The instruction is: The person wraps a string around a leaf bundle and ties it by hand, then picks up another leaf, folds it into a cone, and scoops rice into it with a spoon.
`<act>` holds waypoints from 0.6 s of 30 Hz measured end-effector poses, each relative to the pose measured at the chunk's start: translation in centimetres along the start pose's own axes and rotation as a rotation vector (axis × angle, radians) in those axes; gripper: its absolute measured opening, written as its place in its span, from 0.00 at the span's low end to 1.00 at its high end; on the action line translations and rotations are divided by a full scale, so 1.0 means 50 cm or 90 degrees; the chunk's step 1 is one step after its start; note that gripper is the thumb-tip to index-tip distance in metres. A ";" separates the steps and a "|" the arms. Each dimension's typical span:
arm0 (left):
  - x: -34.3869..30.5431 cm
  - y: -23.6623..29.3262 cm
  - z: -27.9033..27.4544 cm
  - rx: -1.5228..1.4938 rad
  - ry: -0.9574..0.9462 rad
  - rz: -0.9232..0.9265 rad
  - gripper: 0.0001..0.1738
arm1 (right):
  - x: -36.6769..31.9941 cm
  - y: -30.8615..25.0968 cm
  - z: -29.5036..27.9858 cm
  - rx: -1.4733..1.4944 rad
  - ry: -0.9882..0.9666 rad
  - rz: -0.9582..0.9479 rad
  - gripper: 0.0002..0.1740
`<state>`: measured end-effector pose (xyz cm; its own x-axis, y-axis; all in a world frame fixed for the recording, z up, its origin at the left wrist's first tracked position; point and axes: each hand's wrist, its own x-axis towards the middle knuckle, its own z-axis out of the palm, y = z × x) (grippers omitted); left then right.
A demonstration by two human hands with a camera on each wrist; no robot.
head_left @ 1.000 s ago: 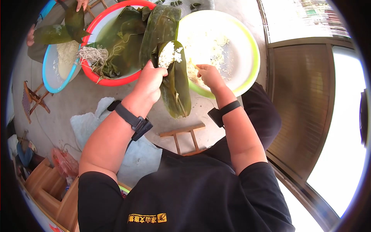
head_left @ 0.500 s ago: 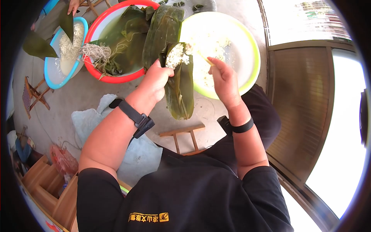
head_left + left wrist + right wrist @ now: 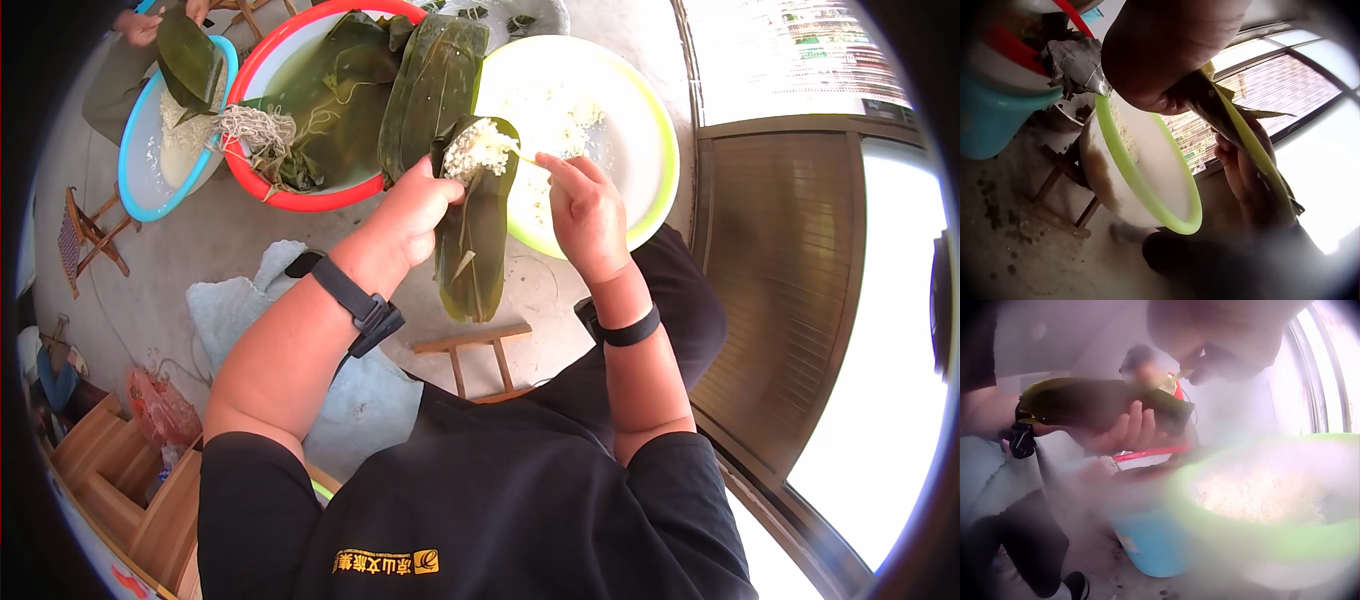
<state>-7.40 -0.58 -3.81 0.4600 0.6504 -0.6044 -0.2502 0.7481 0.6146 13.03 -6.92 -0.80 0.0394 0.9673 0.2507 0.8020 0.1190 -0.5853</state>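
My left hand (image 3: 412,212) grips a long green leaf (image 3: 472,268), folded into a cone at its upper end, its tail hanging down toward me. White rice (image 3: 475,152) fills the cone's mouth. In the head view my right hand (image 3: 592,218) pinches a slim yellow spoon (image 3: 527,158), whose far end meets the rice. From the right wrist, the leaf (image 3: 1079,403) lies across the left fingers (image 3: 1135,425), with the spoon's handle (image 3: 1182,374) close above. Beneath the right hand is a white basin with a lime-green rim (image 3: 672,170), holding loose rice.
Left of it, a red-rimmed basin (image 3: 232,150) holds water and leaves, with broad leaves (image 3: 430,90) over its right side and string (image 3: 258,130) on its edge. Another person's hand (image 3: 140,28) is by a blue-rimmed basin (image 3: 124,170) of rice. A wooden stool (image 3: 470,345) stands below.
My right hand has come from over the lime-rimmed basin to the leaf cone with the spoon. The left hand and leaf have shifted slightly right. The other person's leaves have moved.
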 end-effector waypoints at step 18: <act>-0.004 0.001 -0.003 0.004 0.048 0.059 0.31 | -0.028 0.114 0.026 -0.194 -0.142 0.147 0.15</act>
<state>-7.63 -0.65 -3.71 0.3701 0.7251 -0.5808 -0.2838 0.6835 0.6725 16.78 -7.33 -5.49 0.1360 0.9893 -0.0526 0.9278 -0.1458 -0.3435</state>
